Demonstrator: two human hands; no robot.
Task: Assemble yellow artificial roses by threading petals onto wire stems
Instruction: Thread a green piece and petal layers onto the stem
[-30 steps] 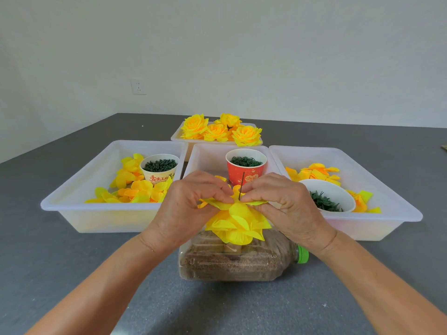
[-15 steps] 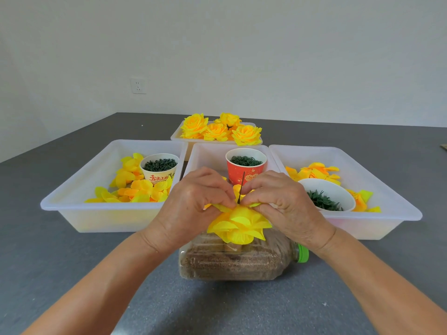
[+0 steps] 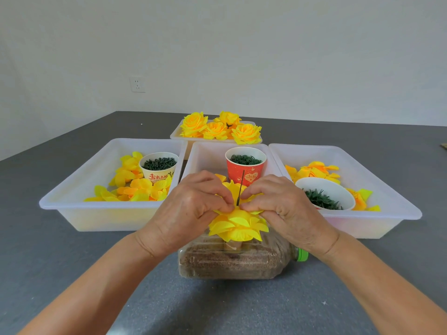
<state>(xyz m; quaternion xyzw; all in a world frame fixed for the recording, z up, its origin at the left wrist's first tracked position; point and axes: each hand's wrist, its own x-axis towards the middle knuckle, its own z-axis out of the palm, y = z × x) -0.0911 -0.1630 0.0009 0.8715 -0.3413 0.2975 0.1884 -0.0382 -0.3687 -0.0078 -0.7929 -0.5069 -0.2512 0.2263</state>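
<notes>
Bottle [image 3: 232, 262]: a clear plastic bottle lies on its side on the grey table [image 3: 72, 262], nearest the camera, filled with brown grainy material; its green cap [image 3: 301, 255] points right.
Rose in progress [image 3: 238, 226]: a stack of yellow petal layers sits just above the bottle, threaded on the wire stem [image 3: 240, 187], which stands upright through the middle with its dark tip rising above the petals.
Left hand [image 3: 193, 209]: fingers curled, fingertips pinching the top petal layer just left of the wire.
Right hand [image 3: 283, 209]: fingers curled likewise, pinching the same layer just right of the wire; the two hands' fingertips nearly meet at the stem.
Middle tray [image 3: 205, 155]: white, directly behind the hands, holding a red paper cup [image 3: 245, 169] full of small dark green rings.
Left tray [image 3: 79, 187]: white, with loose yellow petals [image 3: 135, 187] and a pale printed cup [image 3: 158, 169] of dark green pieces.
Right tray [image 3: 391, 201]: white, with loose yellow-orange petals [image 3: 314, 170] and a white bowl [image 3: 324, 192] of dark green pieces.
Far tray [image 3: 176, 135]: smaller and white, behind the middle tray, piled with finished yellow roses [image 3: 217, 128].
Wall [image 3: 266, 56]: plain and pale, with a white socket [image 3: 137, 84] at left.
</notes>
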